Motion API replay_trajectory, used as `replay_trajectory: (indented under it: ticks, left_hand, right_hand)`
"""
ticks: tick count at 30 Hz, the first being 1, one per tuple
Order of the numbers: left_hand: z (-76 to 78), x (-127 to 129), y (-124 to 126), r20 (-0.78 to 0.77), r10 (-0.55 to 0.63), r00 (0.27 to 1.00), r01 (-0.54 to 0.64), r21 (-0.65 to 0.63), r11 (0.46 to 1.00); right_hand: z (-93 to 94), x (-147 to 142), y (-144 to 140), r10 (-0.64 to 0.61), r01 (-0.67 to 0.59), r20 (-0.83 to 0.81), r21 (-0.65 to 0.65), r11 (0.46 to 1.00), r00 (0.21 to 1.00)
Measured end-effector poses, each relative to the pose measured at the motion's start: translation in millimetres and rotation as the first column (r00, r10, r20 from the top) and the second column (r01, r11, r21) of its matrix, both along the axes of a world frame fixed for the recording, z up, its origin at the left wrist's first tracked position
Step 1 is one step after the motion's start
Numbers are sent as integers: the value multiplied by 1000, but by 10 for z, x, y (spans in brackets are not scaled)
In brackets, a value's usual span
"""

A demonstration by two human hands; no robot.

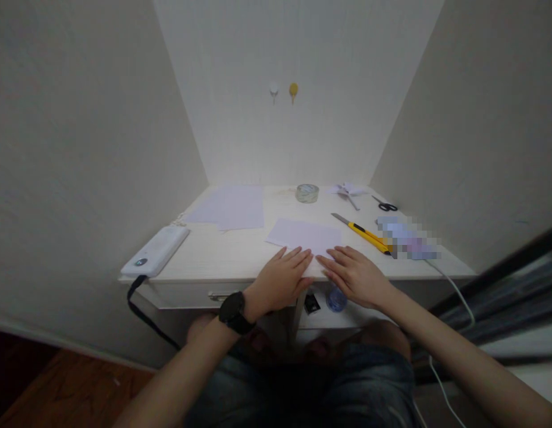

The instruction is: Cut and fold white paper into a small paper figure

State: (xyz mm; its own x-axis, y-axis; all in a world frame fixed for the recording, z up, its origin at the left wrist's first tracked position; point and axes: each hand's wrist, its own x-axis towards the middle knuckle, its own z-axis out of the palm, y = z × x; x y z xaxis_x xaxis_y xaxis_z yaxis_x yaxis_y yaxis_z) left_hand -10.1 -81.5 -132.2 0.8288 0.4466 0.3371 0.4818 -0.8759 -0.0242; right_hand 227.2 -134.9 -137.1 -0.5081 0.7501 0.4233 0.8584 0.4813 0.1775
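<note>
Bare forearms [458, 351] nearest, dark watch [234, 311] on left wrist. Left hand [280, 279]: grip released, fingers extended, tips at near edge of pale paper sheet [303, 233]. Right hand [358, 276]: grip likewise released, fingertips at same near edge. Sheet on white surface [226, 257], close to front edge. Yellow cutter [369, 236], blade out, just right of sheet; tape roll [307, 193] behind; scissors [386, 206] far right.

Dim, greyish light; the back wall [280, 142] is brightest low down near the table [213, 255], shadow pools beneath, wide-angle distortion stretches the edges, and coarse pixelation masks the right.
</note>
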Motion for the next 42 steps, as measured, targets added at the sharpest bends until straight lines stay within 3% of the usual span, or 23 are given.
replay_trajectory:
  ticks: [5, 10, 20, 26, 30, 33, 38, 42]
  left_hand:
    - [97, 28, 12, 15, 14, 1000, -14, -27, 1000]
    - [134, 5, 21, 19, 4, 1000, -4, -37, 999]
    - [106, -22, 73, 4, 7, 1000, -7, -44, 999]
    - [87, -25, 75, 4, 17, 1000, -17, -46, 999]
    - [78, -15, 62, 9, 19, 1000, -19, -44, 999]
    - [67, 10, 28, 35, 24, 999, -23, -23, 999]
    - [50, 39, -11, 63, 41, 997, -41, -11, 999]
    - [38, -21, 37, 64, 39, 997, -40, 3, 999]
  right_hand:
    - [62, -76, 26, -19, 21, -52, 25, 999, 998]
    - [133, -116, 97, 57, -59, -127, -7, 998, 990]
    - [175, 221, 125, 192, -212, -252, -55, 976, 949]
    - [96, 476, 30, 152, -177, -304, -56, 983, 941]
    - [91, 598, -70, 91, -88, -328, 22, 996, 940]
    - [106, 389, -81, 76, -65, -315, 45, 997, 946]
    - [56, -206, 64, 74, -91, -218, -68, 994, 973]
    - [-9, -298, 118, 32, -48, -231, -64, 997, 972]
